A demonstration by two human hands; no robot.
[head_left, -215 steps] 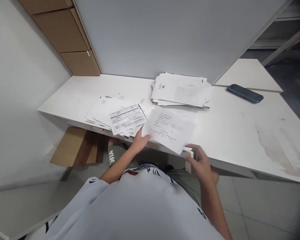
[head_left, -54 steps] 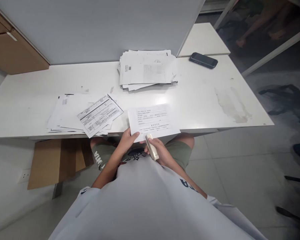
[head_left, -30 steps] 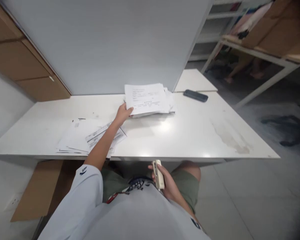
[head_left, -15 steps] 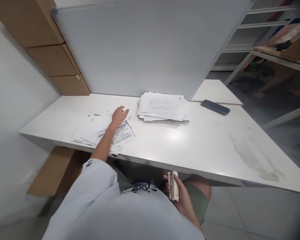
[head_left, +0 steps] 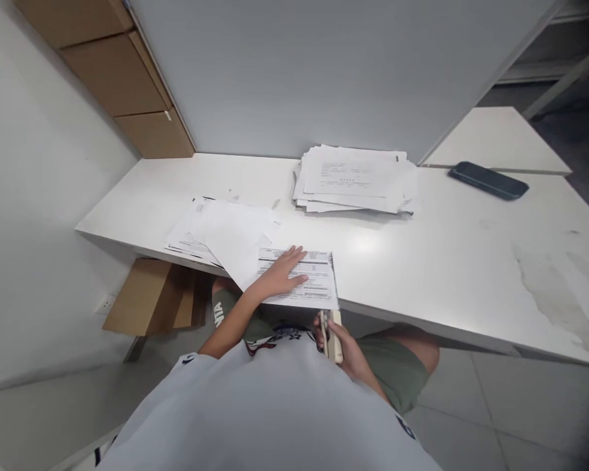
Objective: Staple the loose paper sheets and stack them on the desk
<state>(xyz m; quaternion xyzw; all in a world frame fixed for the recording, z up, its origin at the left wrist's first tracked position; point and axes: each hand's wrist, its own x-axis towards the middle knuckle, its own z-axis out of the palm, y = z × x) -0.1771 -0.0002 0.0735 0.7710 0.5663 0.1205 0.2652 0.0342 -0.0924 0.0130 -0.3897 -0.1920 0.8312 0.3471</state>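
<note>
My left hand (head_left: 281, 275) lies flat with fingers spread on a printed form (head_left: 319, 281) at the table's front edge. A blank white sheet (head_left: 233, 232) lies partly beside and under that arm, overlapping loose papers (head_left: 189, 242) to the left. Below the table edge, my right hand (head_left: 348, 350) is closed around a cream stapler (head_left: 332, 337), whose front end is close to the form's near right corner. Whether the stapler touches the paper, I cannot tell.
A thick stack of papers (head_left: 353, 180) sits at the back middle of the white table (head_left: 422, 275). A dark, flat oblong case (head_left: 488, 180) lies to its right. Cardboard boxes (head_left: 154, 134) stand at the back left; an open carton (head_left: 137, 297) is under the table. A grey panel (head_left: 324, 72) rises behind.
My left hand has come nearer and to the right, and the printed form now lies further right under it. The stapler stays in my right hand, now close to the form's corner.
</note>
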